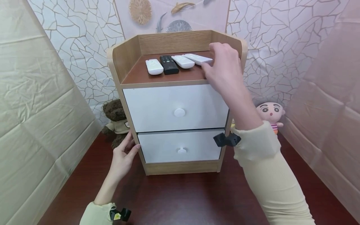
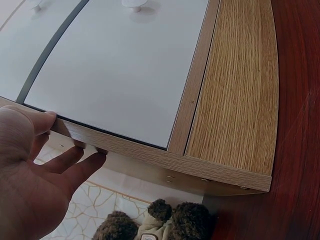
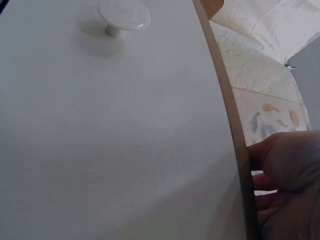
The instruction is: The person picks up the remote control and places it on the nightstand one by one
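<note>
A small wooden cabinet has two white drawers, the upper drawer and the lower drawer, both closed. On its brown top lie a white remote control, a black remote control, a second white remote control and a slanted white remote control at the right. My right hand pinches the slanted one's right end between thumb and fingers. In the right wrist view, the cabinet's edge hides those fingertips. My left hand rests against the cabinet's left side, thumb on the front edge.
Raised wooden walls border the cabinet top at the back and sides. A brown plush bear sits behind on the left, and a plush doll on the right. Dark red tabletop lies underneath; cloth walls stand on both sides.
</note>
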Demonstrator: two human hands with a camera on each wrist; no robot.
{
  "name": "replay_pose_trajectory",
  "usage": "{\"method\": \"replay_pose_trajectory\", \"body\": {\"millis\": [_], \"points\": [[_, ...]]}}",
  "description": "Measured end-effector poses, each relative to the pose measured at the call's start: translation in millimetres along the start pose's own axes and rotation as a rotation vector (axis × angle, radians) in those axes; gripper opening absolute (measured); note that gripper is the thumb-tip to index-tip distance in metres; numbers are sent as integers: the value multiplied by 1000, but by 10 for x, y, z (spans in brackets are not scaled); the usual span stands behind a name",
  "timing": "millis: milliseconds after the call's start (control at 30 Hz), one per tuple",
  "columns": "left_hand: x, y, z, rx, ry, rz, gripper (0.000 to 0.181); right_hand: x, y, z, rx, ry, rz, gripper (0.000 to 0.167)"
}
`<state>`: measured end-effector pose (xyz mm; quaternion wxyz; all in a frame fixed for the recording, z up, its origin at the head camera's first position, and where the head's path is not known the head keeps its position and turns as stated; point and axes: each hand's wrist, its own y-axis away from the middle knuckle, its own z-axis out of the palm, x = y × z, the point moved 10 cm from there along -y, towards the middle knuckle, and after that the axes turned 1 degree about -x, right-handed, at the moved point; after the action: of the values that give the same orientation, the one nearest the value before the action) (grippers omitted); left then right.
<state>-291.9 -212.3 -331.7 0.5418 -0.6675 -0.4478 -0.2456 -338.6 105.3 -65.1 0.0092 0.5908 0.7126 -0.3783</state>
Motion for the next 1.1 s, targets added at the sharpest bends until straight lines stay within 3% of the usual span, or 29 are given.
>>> {"method": "replay_pose_trajectory", "body": {"millis": [300,567,800,1100], "points": [[-13,-15,-3,-5,0,-17,66,3,433,-225,114,-262,-176,53],[13,-25,-42,2,-6,9,65,170,848,-416,203,-379,-340,53],[25,-24,-106,-18,-6,13,68,565,1095,-525,279,-342,-382,55],[49,-7,-248,-19,29,37,68,1204,1228,-390,254,-175,-269,51]]}}
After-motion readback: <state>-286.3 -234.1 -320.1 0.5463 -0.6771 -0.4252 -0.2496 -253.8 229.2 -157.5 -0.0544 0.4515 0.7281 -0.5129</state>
